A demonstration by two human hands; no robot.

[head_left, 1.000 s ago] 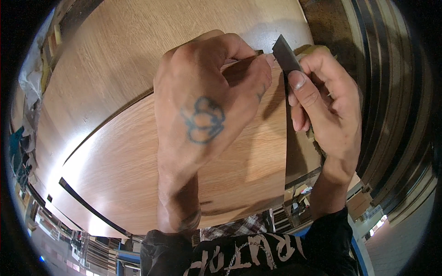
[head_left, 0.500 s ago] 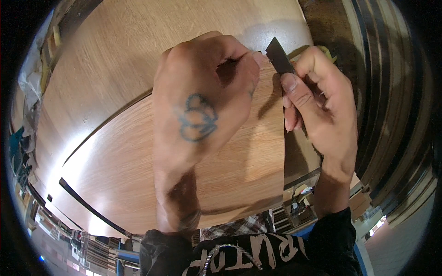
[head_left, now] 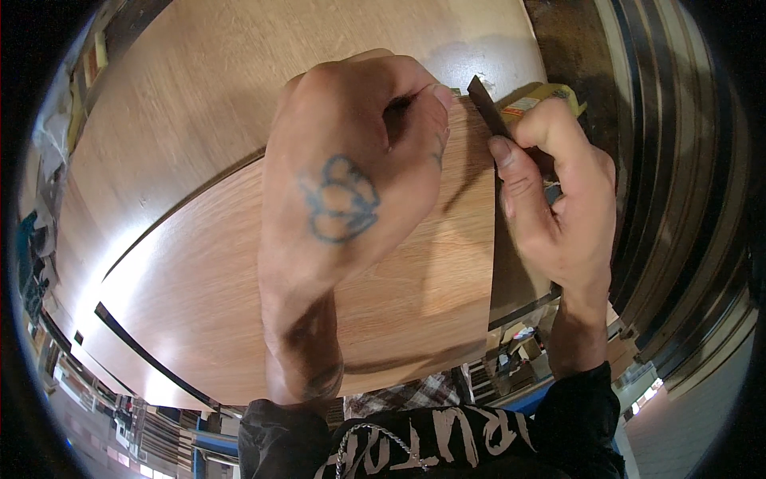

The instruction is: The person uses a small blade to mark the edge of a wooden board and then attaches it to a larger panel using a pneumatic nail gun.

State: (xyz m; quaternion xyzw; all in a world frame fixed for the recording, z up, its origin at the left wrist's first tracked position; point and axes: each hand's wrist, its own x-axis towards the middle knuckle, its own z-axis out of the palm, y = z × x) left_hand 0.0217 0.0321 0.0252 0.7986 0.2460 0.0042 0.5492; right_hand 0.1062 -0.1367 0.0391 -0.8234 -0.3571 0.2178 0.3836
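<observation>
My left hand [head_left: 347, 180] lies over a wood-grain panel [head_left: 431, 295], thumb and forefinger pinched together at the panel's far right corner. What they pinch, if anything, is hidden; a tiny bit of something shows just beside the fingertips. In my right hand [head_left: 566, 195], a thin, dark, flat blade [head_left: 485, 105] with a slanted tip is gripped between thumb and forefinger. The blade points up and left, close to that same corner and a short way from my left fingertips.
Beyond lies another wood-grain panel [head_left: 191, 96]. A yellow object [head_left: 562, 94] with a label sits behind my right hand. Long boards [head_left: 662, 160] stand stacked on the right. A dark strip [head_left: 152, 355] runs along the near left side, and clear plastic [head_left: 52, 144] hangs at far left.
The blade has turned, so it shows narrower, and its tip is slightly lower. My right hand has shifted a little, uncovering more of the yellow object. My left hand keeps its pinch.
</observation>
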